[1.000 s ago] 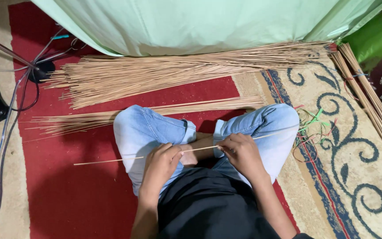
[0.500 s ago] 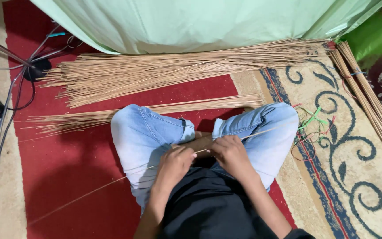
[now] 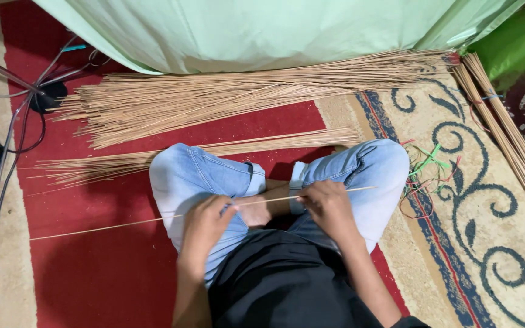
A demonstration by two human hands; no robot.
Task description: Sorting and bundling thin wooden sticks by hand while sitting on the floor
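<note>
While I watched remotely, one thin stick [image 3: 153, 222] had swung up from its slant to lie level across the knees, left hand [image 3: 205, 222] and right hand [image 3: 329, 206] both pinching it; stick bundle [image 3: 214, 100] on the red rug [image 3: 92, 279] unchanged.

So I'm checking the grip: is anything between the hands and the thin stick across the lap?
Nothing visible: left hand and right hand both hold the thin stick directly.
</note>
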